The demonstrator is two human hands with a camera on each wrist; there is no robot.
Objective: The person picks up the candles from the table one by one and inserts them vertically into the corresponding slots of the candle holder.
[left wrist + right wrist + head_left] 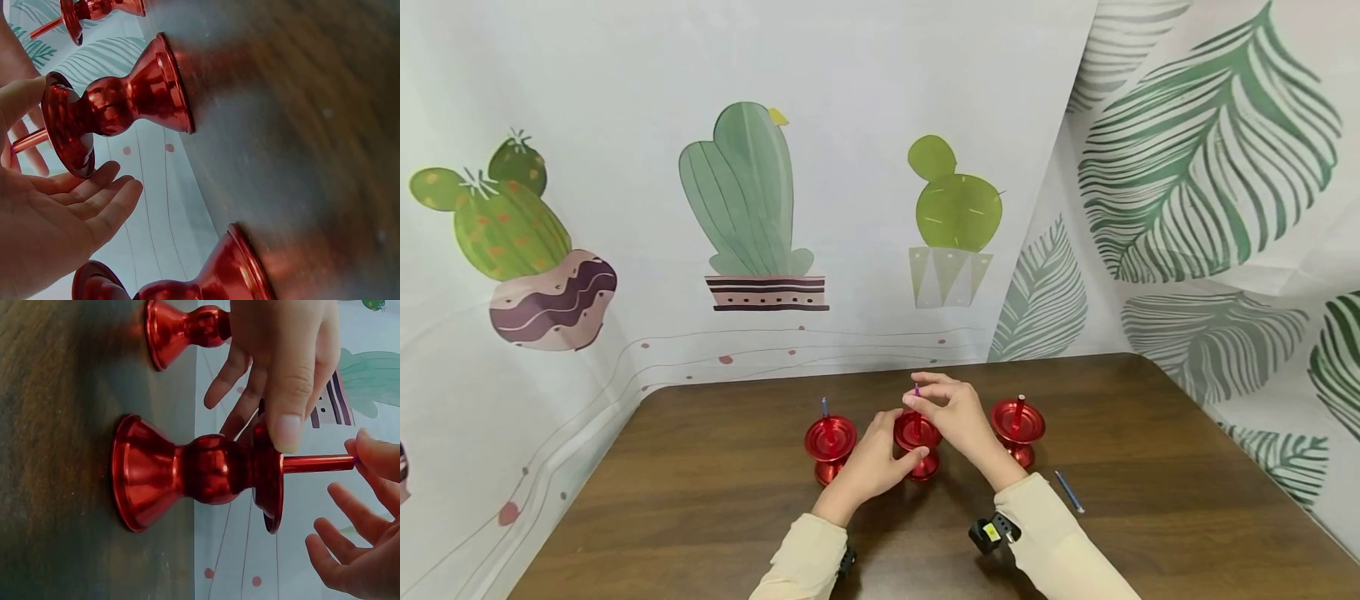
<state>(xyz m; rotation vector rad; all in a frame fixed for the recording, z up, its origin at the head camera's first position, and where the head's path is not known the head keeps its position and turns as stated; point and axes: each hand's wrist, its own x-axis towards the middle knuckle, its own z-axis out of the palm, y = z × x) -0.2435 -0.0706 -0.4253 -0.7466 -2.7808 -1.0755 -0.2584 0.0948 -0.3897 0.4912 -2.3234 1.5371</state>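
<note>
A red metallic candle holder [923, 465] stands upright in the middle, with a wide dish and a thin central tube. My left hand [874, 460] holds the dish's rim between thumb and fingers, as the left wrist view also shows. At the top of the tube, my right hand [958, 418] pinches a thin purple candle [917, 390] between thumb and index finger. Most of this candle is hidden by the fingertips and tube. The right hand's other fingers [328, 550] are spread, off the holder.
To the left stands a matching holder [831, 450] with a blue candle [824, 407] in its tube. Another red holder [1017, 423] is at the right; its tube has a pale tip. A loose blue candle [1069, 492] lies on the wooden table [700, 500], before a printed cloth backdrop [857, 167].
</note>
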